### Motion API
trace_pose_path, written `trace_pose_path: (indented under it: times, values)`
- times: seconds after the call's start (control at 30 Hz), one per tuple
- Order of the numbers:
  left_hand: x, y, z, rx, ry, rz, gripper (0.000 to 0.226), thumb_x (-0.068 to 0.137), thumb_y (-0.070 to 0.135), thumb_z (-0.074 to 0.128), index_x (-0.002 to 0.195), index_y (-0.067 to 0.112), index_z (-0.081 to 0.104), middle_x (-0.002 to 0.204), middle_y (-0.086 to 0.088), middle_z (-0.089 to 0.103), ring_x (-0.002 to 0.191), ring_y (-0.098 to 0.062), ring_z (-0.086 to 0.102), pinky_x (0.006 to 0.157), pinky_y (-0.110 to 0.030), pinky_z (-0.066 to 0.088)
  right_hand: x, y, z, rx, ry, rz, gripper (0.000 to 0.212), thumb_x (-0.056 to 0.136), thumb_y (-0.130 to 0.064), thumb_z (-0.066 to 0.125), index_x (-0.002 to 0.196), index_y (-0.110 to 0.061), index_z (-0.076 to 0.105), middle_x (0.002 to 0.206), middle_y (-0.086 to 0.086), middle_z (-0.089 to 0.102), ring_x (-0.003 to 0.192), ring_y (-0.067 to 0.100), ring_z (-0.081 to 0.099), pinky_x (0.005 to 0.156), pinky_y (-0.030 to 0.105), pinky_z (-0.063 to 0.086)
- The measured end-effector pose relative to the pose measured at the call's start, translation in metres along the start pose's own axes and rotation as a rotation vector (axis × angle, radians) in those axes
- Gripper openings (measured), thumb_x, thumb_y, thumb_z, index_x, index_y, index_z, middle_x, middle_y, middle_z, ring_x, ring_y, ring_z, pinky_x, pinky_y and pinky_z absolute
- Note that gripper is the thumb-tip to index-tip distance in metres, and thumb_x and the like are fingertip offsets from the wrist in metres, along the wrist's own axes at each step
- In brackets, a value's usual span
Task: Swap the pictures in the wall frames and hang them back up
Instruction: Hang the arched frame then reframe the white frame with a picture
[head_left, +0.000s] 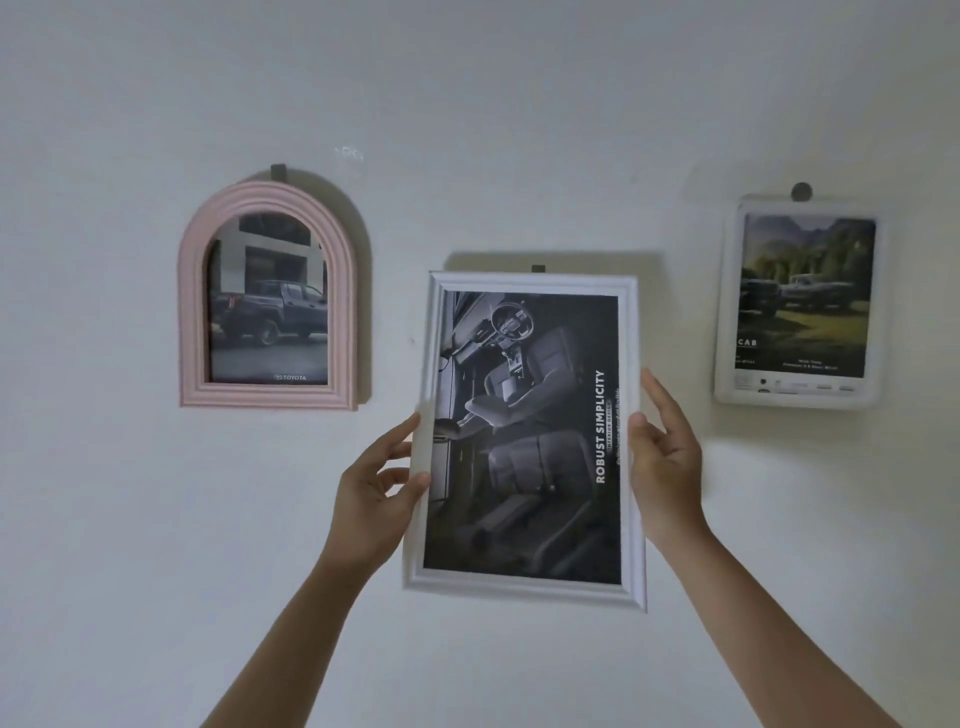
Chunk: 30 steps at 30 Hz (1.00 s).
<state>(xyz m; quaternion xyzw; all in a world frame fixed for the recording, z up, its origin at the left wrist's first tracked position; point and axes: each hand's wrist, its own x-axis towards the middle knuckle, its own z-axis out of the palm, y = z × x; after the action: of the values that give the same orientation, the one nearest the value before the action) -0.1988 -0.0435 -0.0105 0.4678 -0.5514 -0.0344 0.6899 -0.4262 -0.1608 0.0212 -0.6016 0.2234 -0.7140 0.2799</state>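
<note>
Overhead, pale wall (493, 130); left hand (376, 493), right hand (662, 467) grip white frame (635, 415); pink frame (270, 400) hangs left.

White wall (493, 130) carries 3 frames on dark hooks: white rectangular frame (632, 441) at center under its hook (538, 268), pink arched frame (189, 312) up-left of it, white rounded frame (726, 312) up-right of it.

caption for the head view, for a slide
Both hands, left hand and right hand, hold the white frame at its wall hook.
</note>
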Motion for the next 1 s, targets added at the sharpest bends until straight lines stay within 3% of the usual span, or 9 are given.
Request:
trace_pose_path:
  times: [0.13, 0.33, 0.43, 0.5, 0.57, 0.7, 0.8, 0.9, 1.0]
  values:
    - [-0.004, -0.015, 0.007, -0.021, 0.011, -0.036, 0.058, 0.081, -0.003, 0.065, 0.122, 0.036, 0.054, 0.104, -0.003, 0.067, 0.069, -0.009, 0.063, 0.064, -0.011, 0.051, -0.001, 0.017, 0.000, -0.012, -0.022, 0.017, 0.044, 0.098, -0.006, 0.043, 0.132, -0.034, 0.047, 0.049, -0.020, 0.045, 0.037, 0.003, 0.031, 0.043, 0.010, 0.032]
    - [-0.013, -0.033, 0.017, -0.029, 0.034, -0.085, 0.062, 0.081, -0.005, 0.065, 0.121, 0.040, 0.052, 0.101, -0.003, 0.067, 0.071, -0.008, 0.065, 0.064, -0.017, 0.055, -0.008, 0.041, -0.004, -0.029, -0.018, 0.024, 0.044, 0.098, -0.005, 0.043, 0.131, -0.034, 0.048, 0.048, -0.020, 0.046, 0.039, 0.003, 0.032, 0.047, 0.010, 0.035]
    - [-0.014, -0.032, 0.020, -0.053, 0.056, -0.048, 0.061, 0.080, -0.009, 0.064, 0.123, 0.033, 0.054, 0.099, -0.003, 0.066, 0.071, -0.008, 0.064, 0.065, -0.017, 0.055, -0.008, 0.040, -0.005, -0.033, 0.011, -0.029, 0.045, 0.097, -0.006, 0.044, 0.132, -0.034, 0.049, 0.085, -0.005, 0.058, 0.043, 0.003, 0.037, 0.053, 0.009, 0.038]
    - [-0.009, -0.027, 0.021, -0.058, 0.072, -0.007, 0.060, 0.079, -0.009, 0.065, 0.124, 0.030, 0.055, 0.099, -0.001, 0.065, 0.075, -0.008, 0.064, 0.065, -0.015, 0.054, -0.005, 0.034, -0.004, -0.045, 0.021, -0.081, 0.045, 0.097, -0.006, 0.044, 0.134, -0.032, 0.047, 0.116, 0.004, 0.059, 0.050, 0.000, 0.045, 0.060, 0.006, 0.042]
    - [-0.001, -0.021, 0.021, -0.043, 0.074, 0.023, 0.060, 0.079, -0.007, 0.066, 0.123, 0.032, 0.054, 0.100, 0.002, 0.065, 0.080, -0.008, 0.064, 0.065, -0.013, 0.053, 0.002, 0.028, -0.003, -0.027, 0.025, -0.115, 0.045, 0.097, -0.006, 0.044, 0.133, -0.033, 0.046, 0.135, 0.005, 0.054, 0.054, -0.002, 0.049, 0.064, 0.006, 0.043]
    - [0.012, -0.021, 0.022, -0.027, 0.064, 0.025, 0.061, 0.080, -0.004, 0.066, 0.122, 0.038, 0.053, 0.098, 0.000, 0.066, 0.080, -0.011, 0.064, 0.064, -0.013, 0.052, 0.017, 0.028, 0.001, -0.004, 0.013, -0.098, 0.045, 0.097, -0.005, 0.043, 0.131, -0.036, 0.047, 0.126, 0.017, 0.059, 0.044, 0.002, 0.039, 0.058, 0.006, 0.040]
    - [0.007, -0.030, 0.024, -0.046, 0.067, 0.002, 0.060, 0.080, -0.003, 0.066, 0.122, 0.037, 0.052, 0.096, -0.005, 0.065, 0.080, -0.015, 0.064, 0.065, -0.013, 0.052, 0.015, 0.037, 0.002, -0.032, -0.001, -0.100, 0.044, 0.098, -0.007, 0.044, 0.132, -0.034, 0.047, 0.109, 0.006, 0.057, 0.044, 0.001, 0.042, 0.058, 0.007, 0.041]
    - [0.005, -0.037, 0.026, -0.068, 0.078, -0.014, 0.057, 0.081, -0.003, 0.065, 0.121, 0.036, 0.052, 0.095, -0.010, 0.065, 0.083, -0.021, 0.063, 0.066, -0.011, 0.051, 0.013, 0.042, 0.004, -0.039, 0.011, -0.095, 0.042, 0.098, -0.010, 0.045, 0.133, -0.033, 0.047, 0.123, -0.009, 0.060, 0.055, 0.001, 0.050, 0.068, 0.008, 0.046]
    - [0.009, -0.042, 0.029, -0.083, 0.088, -0.026, 0.056, 0.082, -0.003, 0.063, 0.121, 0.036, 0.051, 0.096, -0.008, 0.063, 0.081, -0.019, 0.062, 0.064, -0.013, 0.052, 0.014, 0.045, 0.006, -0.053, 0.022, -0.098, 0.042, 0.098, -0.013, 0.046, 0.134, -0.034, 0.047, 0.109, -0.013, 0.063, 0.064, 0.002, 0.050, 0.072, 0.013, 0.048]
